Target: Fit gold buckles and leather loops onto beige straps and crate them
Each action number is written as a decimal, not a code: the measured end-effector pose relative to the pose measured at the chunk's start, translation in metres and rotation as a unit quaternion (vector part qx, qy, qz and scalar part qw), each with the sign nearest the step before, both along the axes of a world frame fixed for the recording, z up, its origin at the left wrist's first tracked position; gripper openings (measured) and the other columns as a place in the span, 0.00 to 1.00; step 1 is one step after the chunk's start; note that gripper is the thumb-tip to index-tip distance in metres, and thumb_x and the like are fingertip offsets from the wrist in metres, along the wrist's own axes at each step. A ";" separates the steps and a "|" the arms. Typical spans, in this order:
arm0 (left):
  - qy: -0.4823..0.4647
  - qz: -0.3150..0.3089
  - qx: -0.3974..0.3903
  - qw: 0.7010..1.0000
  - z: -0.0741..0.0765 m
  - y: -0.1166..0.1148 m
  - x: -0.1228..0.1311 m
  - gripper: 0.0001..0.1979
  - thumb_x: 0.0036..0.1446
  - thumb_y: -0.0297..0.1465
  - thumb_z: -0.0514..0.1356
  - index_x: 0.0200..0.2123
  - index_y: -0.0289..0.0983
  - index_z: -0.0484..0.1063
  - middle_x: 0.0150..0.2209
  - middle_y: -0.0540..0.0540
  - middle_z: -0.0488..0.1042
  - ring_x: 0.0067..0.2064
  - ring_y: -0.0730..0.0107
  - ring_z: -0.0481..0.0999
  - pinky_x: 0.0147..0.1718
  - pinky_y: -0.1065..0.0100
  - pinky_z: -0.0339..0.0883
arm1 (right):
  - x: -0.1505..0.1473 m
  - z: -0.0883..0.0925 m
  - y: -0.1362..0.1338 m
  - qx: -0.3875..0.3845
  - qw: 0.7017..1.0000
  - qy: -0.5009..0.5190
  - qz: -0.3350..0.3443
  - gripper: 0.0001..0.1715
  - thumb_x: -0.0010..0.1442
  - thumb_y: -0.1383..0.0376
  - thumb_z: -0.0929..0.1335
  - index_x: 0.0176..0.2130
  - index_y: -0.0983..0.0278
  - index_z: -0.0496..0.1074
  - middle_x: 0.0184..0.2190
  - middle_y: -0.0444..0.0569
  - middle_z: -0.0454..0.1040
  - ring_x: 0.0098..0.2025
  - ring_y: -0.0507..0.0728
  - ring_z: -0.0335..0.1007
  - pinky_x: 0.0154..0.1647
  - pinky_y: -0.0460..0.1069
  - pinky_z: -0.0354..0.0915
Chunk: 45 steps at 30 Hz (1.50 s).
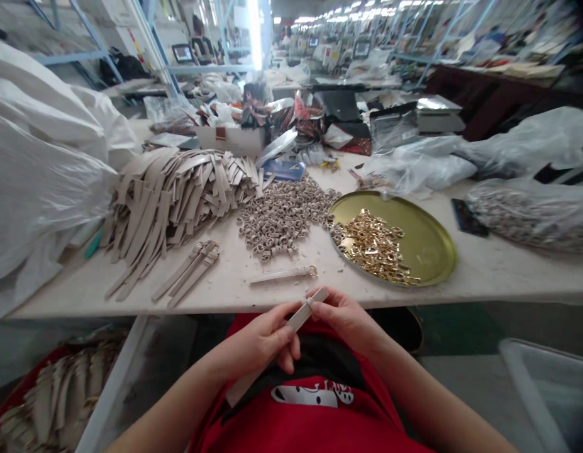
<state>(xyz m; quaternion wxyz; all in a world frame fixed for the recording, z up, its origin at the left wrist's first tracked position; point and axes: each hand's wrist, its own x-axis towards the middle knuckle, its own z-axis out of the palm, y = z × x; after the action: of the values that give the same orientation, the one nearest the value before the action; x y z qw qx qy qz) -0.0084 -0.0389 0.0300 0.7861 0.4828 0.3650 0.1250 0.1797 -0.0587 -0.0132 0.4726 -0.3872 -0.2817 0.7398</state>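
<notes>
Red shirt (314, 384) below; left hand (258, 343) and right hand (350, 321) pinch a beige strap (298, 321) narrowly.
Off the table edge (131, 308), one slip could drop it.

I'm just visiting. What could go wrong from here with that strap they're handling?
Two risks seem plausible. The beige strap is held between the left hand and the right hand, out past the table edge, so if it slipped, it could drop to the floor. The loose loops run up to the brass tray, so a careless knock might mix them with the gold fittings.
</notes>
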 end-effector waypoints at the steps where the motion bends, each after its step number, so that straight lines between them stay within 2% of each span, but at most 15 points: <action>1: 0.022 0.022 0.042 0.999 -0.003 -0.003 0.006 0.30 0.55 0.40 0.55 0.59 0.37 0.53 0.22 0.52 0.69 0.18 0.79 0.66 0.19 0.77 0.58 | -0.005 -0.001 -0.002 0.016 1.000 -0.014 -0.003 0.12 0.47 0.62 0.72 0.34 0.63 0.71 0.28 0.42 0.72 0.30 0.50 0.67 0.36 0.47 0.63; 5: 0.061 0.099 0.119 0.986 -0.018 -0.006 0.023 0.33 0.56 0.44 0.51 0.60 0.34 0.49 0.15 0.58 0.60 0.14 0.80 0.55 0.13 0.77 0.46 | -0.025 -0.009 -0.008 0.094 0.991 -0.094 -0.005 0.15 0.49 0.59 0.71 0.38 0.62 0.70 0.32 0.45 0.73 0.36 0.54 0.69 0.40 0.50 0.63; 7: 0.076 0.087 0.132 0.985 -0.026 -0.002 0.024 0.30 0.56 0.46 0.50 0.57 0.33 0.54 0.14 0.58 0.58 0.14 0.79 0.54 0.13 0.77 0.45 | -0.019 -0.011 -0.005 0.142 0.975 -0.169 0.006 0.19 0.51 0.60 0.70 0.43 0.60 0.67 0.34 0.45 0.72 0.35 0.54 0.69 0.37 0.49 0.64; 9: 0.097 0.068 0.143 0.983 -0.033 0.005 0.024 0.24 0.57 0.46 0.49 0.47 0.33 0.62 0.13 0.58 0.58 0.13 0.79 0.54 0.13 0.76 0.45 | 0.004 -0.009 0.004 0.187 0.937 -0.296 0.016 0.22 0.53 0.61 0.68 0.48 0.59 0.64 0.35 0.46 0.71 0.33 0.54 0.68 0.34 0.49 0.64; 10: 0.107 0.063 0.145 0.982 -0.036 0.009 0.023 0.21 0.58 0.45 0.48 0.42 0.34 0.64 0.14 0.57 0.58 0.13 0.80 0.54 0.14 0.76 0.46 | 0.022 -0.007 0.013 0.205 0.901 -0.381 0.012 0.22 0.53 0.62 0.67 0.49 0.60 0.64 0.35 0.47 0.71 0.32 0.53 0.67 0.33 0.49 0.64; 11: 0.113 0.061 0.144 0.981 -0.039 0.012 0.023 0.19 0.58 0.45 0.47 0.37 0.34 0.64 0.15 0.56 0.60 0.14 0.80 0.56 0.15 0.76 0.47 | 0.042 -0.005 0.024 0.228 0.848 -0.478 -0.018 0.16 0.55 0.62 0.66 0.45 0.62 0.67 0.34 0.48 0.70 0.33 0.54 0.67 0.34 0.49 0.63; 12: 0.115 0.058 0.140 0.982 -0.041 0.016 0.024 0.19 0.58 0.45 0.47 0.34 0.35 0.64 0.17 0.55 0.62 0.16 0.79 0.59 0.16 0.76 0.50 | 0.062 -0.002 0.037 0.238 0.784 -0.572 -0.045 0.12 0.57 0.63 0.64 0.41 0.63 0.69 0.33 0.49 0.70 0.33 0.55 0.66 0.36 0.50 0.62; 14: 0.117 0.045 0.135 0.983 -0.043 0.022 0.027 0.17 0.57 0.43 0.48 0.31 0.35 0.63 0.21 0.52 0.65 0.21 0.76 0.64 0.21 0.75 0.56 | 0.101 0.001 0.067 0.229 0.659 -0.713 -0.069 0.11 0.58 0.65 0.62 0.38 0.65 0.71 0.34 0.51 0.70 0.33 0.56 0.66 0.36 0.50 0.61; 15: 0.121 0.035 0.137 0.982 -0.044 0.024 0.029 0.16 0.57 0.42 0.48 0.30 0.35 0.63 0.22 0.51 0.65 0.23 0.75 0.66 0.23 0.74 0.58 | 0.117 0.002 0.083 0.222 0.606 -0.762 -0.051 0.12 0.58 0.65 0.61 0.38 0.65 0.72 0.36 0.52 0.70 0.34 0.56 0.67 0.36 0.50 0.60; 17: 0.143 0.016 0.146 0.979 -0.044 0.030 0.033 0.15 0.57 0.41 0.48 0.29 0.35 0.63 0.21 0.52 0.64 0.24 0.74 0.65 0.25 0.73 0.58 | 0.138 0.001 0.111 0.205 0.518 -0.829 0.048 0.13 0.59 0.64 0.61 0.39 0.64 0.73 0.36 0.52 0.71 0.34 0.56 0.67 0.34 0.49 0.58; 19: 0.166 0.005 0.156 0.974 -0.046 0.035 0.035 0.15 0.58 0.40 0.46 0.28 0.36 0.62 0.18 0.54 0.61 0.22 0.74 0.62 0.24 0.73 0.56 | 0.148 -0.002 0.131 0.194 0.477 -0.848 0.127 0.12 0.58 0.62 0.63 0.37 0.63 0.73 0.35 0.51 0.72 0.34 0.56 0.67 0.31 0.47 0.57; 22: 0.180 0.001 0.160 0.971 -0.048 0.041 0.037 0.15 0.58 0.40 0.45 0.27 0.36 0.61 0.17 0.54 0.59 0.21 0.75 0.60 0.23 0.73 0.55 | 0.154 -0.006 0.144 0.192 0.476 -0.843 0.163 0.09 0.55 0.61 0.65 0.34 0.62 0.73 0.33 0.49 0.72 0.34 0.55 0.67 0.29 0.46 0.55; 29: 0.182 -0.003 0.168 0.969 -0.042 0.038 0.043 0.16 0.58 0.39 0.45 0.26 0.36 0.62 0.17 0.53 0.60 0.21 0.75 0.61 0.23 0.73 0.55 | 0.160 -0.009 0.146 0.198 0.479 -0.833 0.192 0.07 0.55 0.63 0.64 0.31 0.62 0.72 0.33 0.48 0.71 0.34 0.54 0.66 0.29 0.46 0.54; 35: 0.161 0.035 0.167 0.972 -0.040 0.026 0.039 0.15 0.57 0.39 0.46 0.27 0.35 0.62 0.21 0.53 0.62 0.19 0.77 0.60 0.20 0.74 0.54 | 0.157 0.000 0.140 0.207 0.460 -0.845 0.180 0.10 0.56 0.66 0.62 0.35 0.63 0.72 0.37 0.49 0.71 0.38 0.55 0.66 0.34 0.46 0.56; 45: 0.139 0.045 0.183 0.972 -0.042 0.002 0.030 0.14 0.58 0.38 0.47 0.30 0.34 0.63 0.23 0.52 0.64 0.20 0.78 0.61 0.19 0.75 0.54 | 0.154 -0.001 0.144 0.204 0.421 -0.853 0.232 0.09 0.52 0.60 0.67 0.31 0.62 0.74 0.34 0.50 0.73 0.35 0.56 0.69 0.29 0.46 0.56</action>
<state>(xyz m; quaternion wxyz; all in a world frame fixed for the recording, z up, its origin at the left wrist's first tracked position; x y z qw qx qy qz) 0.0219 -0.0371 -0.0116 0.6196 0.6140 0.4633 0.1564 0.3339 0.0850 -0.0139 -0.1340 -0.6323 -0.7623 0.0341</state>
